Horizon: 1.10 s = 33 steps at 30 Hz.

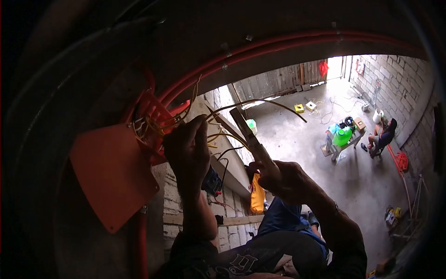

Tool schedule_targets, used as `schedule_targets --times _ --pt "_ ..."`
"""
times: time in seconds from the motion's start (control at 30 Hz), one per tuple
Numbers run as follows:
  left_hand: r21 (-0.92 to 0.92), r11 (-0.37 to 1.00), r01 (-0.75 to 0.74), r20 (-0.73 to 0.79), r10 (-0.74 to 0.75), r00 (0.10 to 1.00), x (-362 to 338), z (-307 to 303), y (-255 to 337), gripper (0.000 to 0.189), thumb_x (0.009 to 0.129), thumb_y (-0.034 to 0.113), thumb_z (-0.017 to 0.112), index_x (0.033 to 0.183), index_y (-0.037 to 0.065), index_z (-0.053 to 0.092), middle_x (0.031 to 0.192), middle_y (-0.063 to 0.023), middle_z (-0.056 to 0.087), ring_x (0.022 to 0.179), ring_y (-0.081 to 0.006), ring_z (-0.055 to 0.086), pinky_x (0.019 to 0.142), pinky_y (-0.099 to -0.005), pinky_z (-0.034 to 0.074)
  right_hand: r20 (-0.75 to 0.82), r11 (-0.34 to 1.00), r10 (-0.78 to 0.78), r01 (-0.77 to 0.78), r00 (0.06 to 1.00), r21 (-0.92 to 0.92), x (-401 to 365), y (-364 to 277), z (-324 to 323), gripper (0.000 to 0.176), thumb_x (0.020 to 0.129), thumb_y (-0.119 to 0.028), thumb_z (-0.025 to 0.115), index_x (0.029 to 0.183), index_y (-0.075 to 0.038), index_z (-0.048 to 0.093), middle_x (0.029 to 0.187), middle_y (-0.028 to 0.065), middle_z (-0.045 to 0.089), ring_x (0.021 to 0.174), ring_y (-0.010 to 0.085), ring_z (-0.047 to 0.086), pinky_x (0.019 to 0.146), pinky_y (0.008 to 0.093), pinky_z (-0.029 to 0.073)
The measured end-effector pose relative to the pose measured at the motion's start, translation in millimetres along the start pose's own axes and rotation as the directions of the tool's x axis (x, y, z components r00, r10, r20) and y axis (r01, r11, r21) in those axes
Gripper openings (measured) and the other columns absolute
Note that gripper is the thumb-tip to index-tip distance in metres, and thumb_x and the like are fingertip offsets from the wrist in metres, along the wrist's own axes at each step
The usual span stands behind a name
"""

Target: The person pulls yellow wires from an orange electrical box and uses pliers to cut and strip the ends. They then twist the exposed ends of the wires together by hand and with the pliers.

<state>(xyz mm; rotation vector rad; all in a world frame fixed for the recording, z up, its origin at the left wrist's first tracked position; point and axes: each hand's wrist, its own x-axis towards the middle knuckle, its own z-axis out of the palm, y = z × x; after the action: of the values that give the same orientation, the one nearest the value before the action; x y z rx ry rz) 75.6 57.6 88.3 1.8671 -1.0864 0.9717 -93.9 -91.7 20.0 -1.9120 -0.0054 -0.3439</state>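
Observation:
High up, beside an orange junction box (157,114) with several thin wires coming out, my left hand (189,146) pinches a yellowish wire (260,100) that arcs to the right. My right hand (285,179) is closed round a long, flat-ended tool (251,139); its exact kind is too dark to tell. The tool's upper end is close to the arcing wire; whether they touch is unclear. An orange cover plate (111,174) hangs below the box. More yellow wires (227,135) and a black wire (226,160) run between my hands.
Red conduits (260,49) run along the ceiling. Below are a yellow bag (257,195), a small table (335,148) bearing a green container (342,136), and a seated person (384,135) near the block wall (399,83). Red tubing (401,160) lies on the floor.

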Motion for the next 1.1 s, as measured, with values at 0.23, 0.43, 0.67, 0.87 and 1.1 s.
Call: schedule_targets --times 0.23,0.43,0.67,0.87,1.1 --pt "0.06 0.996 -0.059 0.003 0.059 0.998 -1 1 -5 0.01 0.085 0.011 0.063 0.089 0.005 0.069 0.062 -0.008 0.057 0.055 -0.021 0.054 0.054 -0.0331 0.039 -0.038 1.0 0.02 -0.019 0.999 0.023 6 -9 0 0.036 0.087 -0.024 0.065 0.118 -0.006 0.06 0.075 0.0147 0.066 0.062 0.0192 0.063 0.063 0.0336 0.051" --pt "0.028 0.999 -0.041 0.02 0.041 0.999 -1 0 -5 0.009 0.084 0.011 0.063 0.088 0.005 0.07 0.063 -0.0081 0.058 0.056 -0.0223 0.055 0.054 -0.034 0.04 -0.022 0.997 -0.056 0.055 0.998 -0.05 21 -14 -3 0.036 0.089 -0.016 0.058 0.121 0.002 0.055 0.092 0.0159 0.067 0.074 0.0173 0.067 0.069 0.0313 0.055" --pt "-0.028 0.998 -0.052 0.015 0.053 0.998 -2 2 -7 0.009 0.084 0.011 0.064 0.089 0.006 0.069 0.066 -0.0077 0.059 0.06 -0.022 0.057 0.057 -0.0343 0.042 -0.007 0.999 -0.01 0.009 1.0 -0.042 30 -19 -3 0.035 0.09 -0.016 0.057 0.12 0.002 0.055 0.09 0.0147 0.067 0.075 0.0158 0.067 0.069 0.0305 0.055" --pt "0.037 0.997 -0.067 0.028 0.066 0.997 -1 1 -4 0.009 0.083 0.011 0.064 0.09 0.007 0.07 0.068 -0.0082 0.061 0.062 -0.0221 0.059 0.059 -0.0342 0.043 -0.009 0.999 0.042 -0.043 0.999 -0.02 34 -20 -2 0.033 0.088 -0.015 0.059 0.117 0.001 0.058 0.088 0.0141 0.067 0.075 0.0149 0.067 0.068 0.0295 0.054" --pt "0.055 0.992 -0.112 -0.049 0.115 0.992 -1 1 -8 0.005 0.081 0.011 0.066 0.085 0.008 0.068 0.064 -0.0076 0.059 0.057 -0.0236 0.056 0.056 -0.036 0.041 -0.163 0.999 0.037 -0.041 0.986 -0.02 33 -18 5 0.026 0.083 -0.02 0.069 0.104 -0.005 0.066 0.066 0.0078 0.063 0.055 0.0089 0.058 0.052 0.0281 0.048"
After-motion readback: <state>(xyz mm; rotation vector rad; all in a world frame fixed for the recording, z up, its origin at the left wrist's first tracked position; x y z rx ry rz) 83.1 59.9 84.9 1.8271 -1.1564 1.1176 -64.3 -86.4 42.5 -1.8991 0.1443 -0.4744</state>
